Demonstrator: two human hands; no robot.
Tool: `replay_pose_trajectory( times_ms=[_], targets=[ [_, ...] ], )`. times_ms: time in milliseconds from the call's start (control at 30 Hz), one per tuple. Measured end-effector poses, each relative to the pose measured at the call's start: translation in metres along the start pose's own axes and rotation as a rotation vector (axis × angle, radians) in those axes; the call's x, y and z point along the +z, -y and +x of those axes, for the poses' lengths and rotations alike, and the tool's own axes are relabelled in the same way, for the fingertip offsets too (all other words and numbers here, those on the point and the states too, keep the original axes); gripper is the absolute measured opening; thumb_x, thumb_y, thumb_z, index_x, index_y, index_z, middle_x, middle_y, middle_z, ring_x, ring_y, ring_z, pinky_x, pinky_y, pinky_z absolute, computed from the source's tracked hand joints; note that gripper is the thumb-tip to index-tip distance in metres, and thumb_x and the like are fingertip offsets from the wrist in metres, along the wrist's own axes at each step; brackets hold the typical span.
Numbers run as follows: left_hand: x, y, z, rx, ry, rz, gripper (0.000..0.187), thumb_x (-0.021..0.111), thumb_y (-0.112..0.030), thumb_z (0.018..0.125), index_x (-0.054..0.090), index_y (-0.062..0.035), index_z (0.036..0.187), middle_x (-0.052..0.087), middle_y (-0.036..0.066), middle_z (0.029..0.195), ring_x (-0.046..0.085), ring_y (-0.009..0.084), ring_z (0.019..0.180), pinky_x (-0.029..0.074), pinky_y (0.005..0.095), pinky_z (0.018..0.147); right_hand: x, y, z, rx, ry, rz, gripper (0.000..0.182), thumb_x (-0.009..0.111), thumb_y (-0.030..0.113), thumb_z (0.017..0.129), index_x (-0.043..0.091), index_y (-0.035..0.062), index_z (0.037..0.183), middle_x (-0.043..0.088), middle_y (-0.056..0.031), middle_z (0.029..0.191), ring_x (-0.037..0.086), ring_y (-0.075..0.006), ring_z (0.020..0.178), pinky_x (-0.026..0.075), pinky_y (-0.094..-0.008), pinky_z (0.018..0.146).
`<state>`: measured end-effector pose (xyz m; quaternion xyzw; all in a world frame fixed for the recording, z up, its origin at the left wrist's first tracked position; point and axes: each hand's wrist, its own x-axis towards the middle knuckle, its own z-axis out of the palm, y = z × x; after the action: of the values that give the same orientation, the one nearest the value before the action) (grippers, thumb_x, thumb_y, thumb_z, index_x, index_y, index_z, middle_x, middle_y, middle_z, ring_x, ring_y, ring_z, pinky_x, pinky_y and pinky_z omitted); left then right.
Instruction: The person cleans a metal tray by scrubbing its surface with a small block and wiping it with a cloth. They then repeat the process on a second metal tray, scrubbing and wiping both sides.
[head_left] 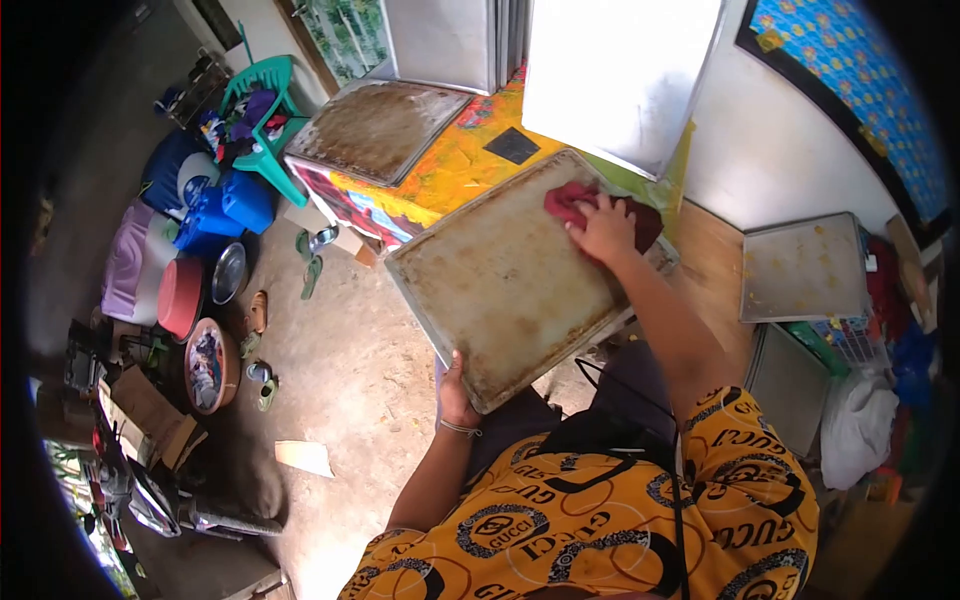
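Observation:
A large, stained metal tray (505, 275) is tilted in front of me, its far end by the cloth-covered table. My left hand (457, 400) grips its near left corner, thumb on the rim and the other fingers hidden beneath. A dark red cloth (580, 203) lies bunched on the tray's far right part. My right hand (608, 230) presses on this cloth, with its fingers bent over the fabric.
Another stained tray (375, 130) lies on the yellow-covered table (455, 165), near upright metal sheets (625, 80). At right, a tray (803, 268) rests above a basket. A green chair (270, 125), blue jugs (225, 212) and basins (208, 365) stand at left.

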<state>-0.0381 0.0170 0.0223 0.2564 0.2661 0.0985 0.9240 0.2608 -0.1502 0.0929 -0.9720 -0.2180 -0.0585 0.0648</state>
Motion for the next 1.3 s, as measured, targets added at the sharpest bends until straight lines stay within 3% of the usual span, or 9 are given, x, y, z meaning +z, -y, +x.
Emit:
replay_pose_trajectory(
  times_ms=[233,333,433,533,733,767,900,1033,1300],
  targets=[
    [0.031,0.027,-0.017,-0.046,0.096,-0.054,0.054,0.039,-0.042,0.097,0.037,-0.0024,0.133,0.05,0.015,0.126,0.052,0.0321,0.114,0.045,0.0461,0.095,-0.011,0.051,-0.128,-0.466,0.027,0.109,0.047,0.06,0.052,0.075,0.062,0.0257,0.114,0.049,-0.0081,0.114,0.045,-0.0317,0.105,0.039,-0.0539,0.083],
    [0.002,0.038,-0.006,-0.136,0.38,-0.205,0.051,0.032,-0.046,0.097,0.042,-0.0065,0.129,0.052,0.013,0.123,0.052,0.0301,0.113,0.044,0.0445,0.096,-0.031,0.08,-0.178,-0.705,0.192,0.187,0.043,0.061,0.053,0.074,0.065,0.0266,0.108,0.049,-0.0079,0.116,0.045,-0.0318,0.102,0.039,-0.0506,0.081],
    [-0.008,0.045,0.004,-0.034,0.332,-0.138,0.048,0.029,-0.047,0.097,0.047,-0.0098,0.122,0.054,0.011,0.12,0.054,0.0282,0.11,0.043,0.043,0.096,-0.027,0.084,-0.195,-0.888,0.141,0.364,0.04,0.065,0.049,0.072,0.066,0.026,0.104,0.05,-0.0073,0.116,0.046,-0.0313,0.1,0.039,-0.0498,0.079],
    [0.002,0.039,-0.002,-0.069,0.303,-0.187,0.044,0.031,-0.046,0.097,0.05,-0.0109,0.115,0.056,0.01,0.117,0.054,0.0272,0.109,0.043,0.0426,0.096,-0.028,0.087,-0.194,-0.865,0.157,0.354,0.037,0.067,0.046,0.071,0.067,0.0254,0.101,0.05,-0.007,0.115,0.047,-0.0313,0.099,0.04,-0.0491,0.078],
    [0.027,0.032,-0.016,-0.158,0.353,-0.267,0.055,0.032,-0.049,0.096,0.039,-0.0098,0.134,0.044,0.013,0.134,0.045,0.0302,0.122,0.039,0.0443,0.101,-0.016,0.094,-0.166,-0.775,0.081,0.385,0.039,0.067,0.047,0.069,0.068,0.024,0.101,0.053,-0.0074,0.11,0.048,-0.0309,0.1,0.04,-0.0495,0.078],
    [0.023,0.034,-0.017,-0.254,0.657,-0.404,0.062,0.032,-0.051,0.096,0.028,-0.0089,0.141,0.033,0.015,0.143,0.036,0.0321,0.13,0.034,0.0474,0.105,-0.007,0.095,-0.157,-0.753,0.019,0.397,0.042,0.066,0.049,0.069,0.068,0.0235,0.102,0.054,-0.0076,0.111,0.048,-0.0305,0.101,0.04,-0.0499,0.077],
    [0.024,0.034,-0.011,-0.248,0.17,-0.165,0.059,0.034,-0.045,0.097,0.029,-0.0047,0.139,0.038,0.017,0.14,0.04,0.0347,0.127,0.032,0.0506,0.105,0.0,0.1,-0.106,-0.62,0.054,0.363,0.046,0.064,0.051,0.07,0.067,0.022,0.106,0.053,-0.0076,0.114,0.047,-0.0299,0.104,0.039,-0.0511,0.081],
    [0.029,0.031,-0.008,-0.25,0.049,-0.135,0.052,0.04,-0.035,0.098,0.031,-0.0011,0.136,0.043,0.018,0.135,0.044,0.0345,0.123,0.037,0.0496,0.103,0.006,0.097,-0.051,-0.49,0.028,0.291,0.045,0.063,0.05,0.073,0.065,0.0242,0.11,0.051,-0.007,0.116,0.044,-0.0307,0.11,0.037,-0.0538,0.088],
    [0.008,0.033,0.004,-0.264,0.076,-0.06,0.058,0.042,-0.04,0.096,0.027,-0.0029,0.138,0.039,0.017,0.137,0.041,0.0348,0.125,0.033,0.0508,0.104,0.014,0.058,0.062,-0.109,0.063,0.179,0.053,0.059,0.056,0.077,0.057,0.0268,0.121,0.047,-0.007,0.127,0.04,-0.0315,0.121,0.035,-0.0571,0.096]
  ],
)
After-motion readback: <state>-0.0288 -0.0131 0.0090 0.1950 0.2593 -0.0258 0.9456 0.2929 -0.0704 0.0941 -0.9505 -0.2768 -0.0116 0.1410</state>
